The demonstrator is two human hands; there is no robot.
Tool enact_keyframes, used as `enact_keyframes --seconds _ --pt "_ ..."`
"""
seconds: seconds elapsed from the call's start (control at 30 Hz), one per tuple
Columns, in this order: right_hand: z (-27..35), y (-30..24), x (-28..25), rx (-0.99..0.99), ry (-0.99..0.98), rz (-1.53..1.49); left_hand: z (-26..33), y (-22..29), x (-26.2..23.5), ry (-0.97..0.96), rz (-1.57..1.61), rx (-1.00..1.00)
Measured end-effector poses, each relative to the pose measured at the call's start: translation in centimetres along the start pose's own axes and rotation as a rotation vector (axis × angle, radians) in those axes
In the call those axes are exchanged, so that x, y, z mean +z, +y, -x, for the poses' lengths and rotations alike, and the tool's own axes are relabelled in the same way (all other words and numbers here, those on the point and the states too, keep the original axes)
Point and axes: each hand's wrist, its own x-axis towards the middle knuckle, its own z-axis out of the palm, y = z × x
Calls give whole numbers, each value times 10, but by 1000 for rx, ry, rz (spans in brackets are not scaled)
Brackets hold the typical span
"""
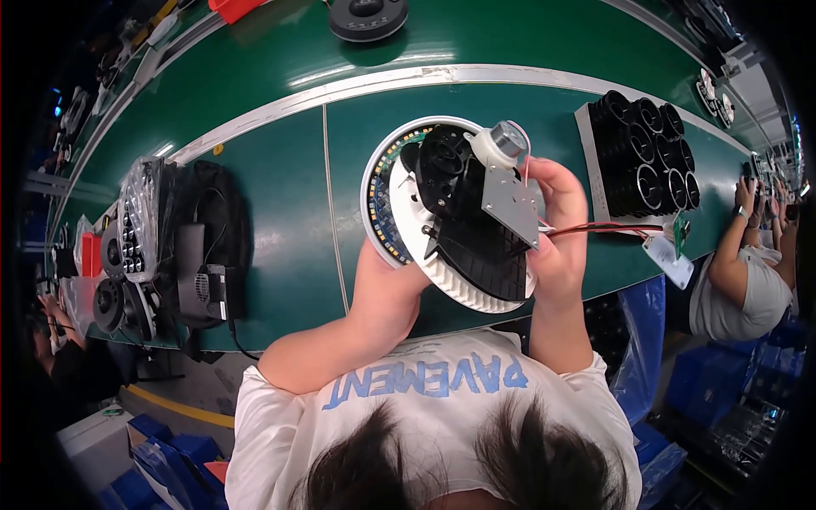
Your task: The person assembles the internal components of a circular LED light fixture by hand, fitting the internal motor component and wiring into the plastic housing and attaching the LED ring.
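The desk (285, 170) is green and shiny. A thin pale line (330, 187) runs across it, and a whitish rail (382, 87) goes along its far side. On the right sits a pale tray (592, 161) with round black cups (614, 106) in rows. On the left lie a soft black bag (234, 204), some crinkly clear plastic (149, 174), a red box (90, 255) and a dark round thing (108, 302). A little yellow bit (218, 149) lies near the rail.

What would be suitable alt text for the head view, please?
A person's left hand and right hand hold a round black-and-white device with a silver cylinder above a green table. Hollow black parts stand grouped to the right; clear plastic wrapping lies to the left.
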Motion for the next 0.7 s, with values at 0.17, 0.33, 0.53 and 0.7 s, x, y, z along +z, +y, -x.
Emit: enact_keyframes --seconds 0.17,0.33,0.53,0.7 --pt "-2 -1 0 243 -76 -74 0 -3 -2 36 -71 12" --pt "4 -8 12 295 -19 -368 -1 -5 0 45 -181 148" --pt "5 -15 24 368 94 -677 0 -3 -6 11 -319 209" --pt "12 -1 27 362 290 -921 1 -1 -7 -21 -270 65"
